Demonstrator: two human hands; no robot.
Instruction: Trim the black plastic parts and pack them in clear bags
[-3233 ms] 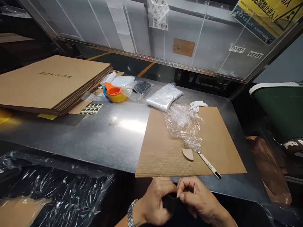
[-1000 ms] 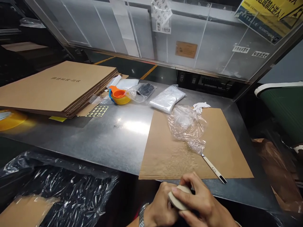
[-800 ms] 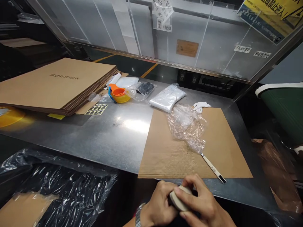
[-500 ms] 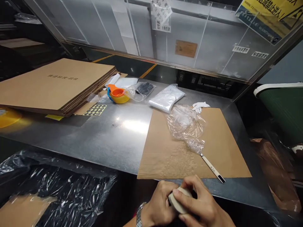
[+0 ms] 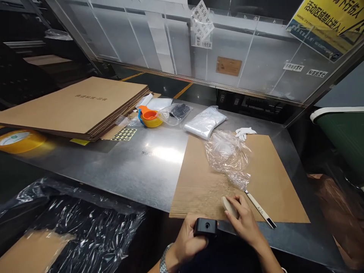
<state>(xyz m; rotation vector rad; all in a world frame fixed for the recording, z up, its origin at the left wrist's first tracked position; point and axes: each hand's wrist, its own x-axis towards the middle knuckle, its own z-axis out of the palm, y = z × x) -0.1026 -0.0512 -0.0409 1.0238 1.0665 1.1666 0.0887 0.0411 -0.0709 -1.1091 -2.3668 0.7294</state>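
Note:
My left hand [image 5: 187, 239] is closed around a small black box-shaped part [image 5: 206, 227] with a round hole in its near face, held just off the table's front edge. Between the thumb and fingers of my right hand [image 5: 243, 217] is a flat, pale beige piece with a rounded edge [image 5: 229, 206]; its exact kind is unclear. That hand is over the front of a cardboard sheet [image 5: 281, 182]. Just right of it lies a slim off-white tool marked A26 [image 5: 260, 208], its far end against a crumpled clear plastic bag [image 5: 227, 151].
Stacked flat cardboard [image 5: 113, 102] covers the table's left side, beside yellow tape rolls [image 5: 22, 141]. Orange cups [image 5: 149, 113], a bagged dark item [image 5: 180, 110], clear bags [image 5: 206, 122] and a white glove [image 5: 245, 132] lie along the back. Black plastic sheeting [image 5: 102, 220] is at lower left.
My hands have moved apart. The beige piece has gone forward with my right hand over the cardboard, and the black part now shows in my left hand. The view has shifted slightly.

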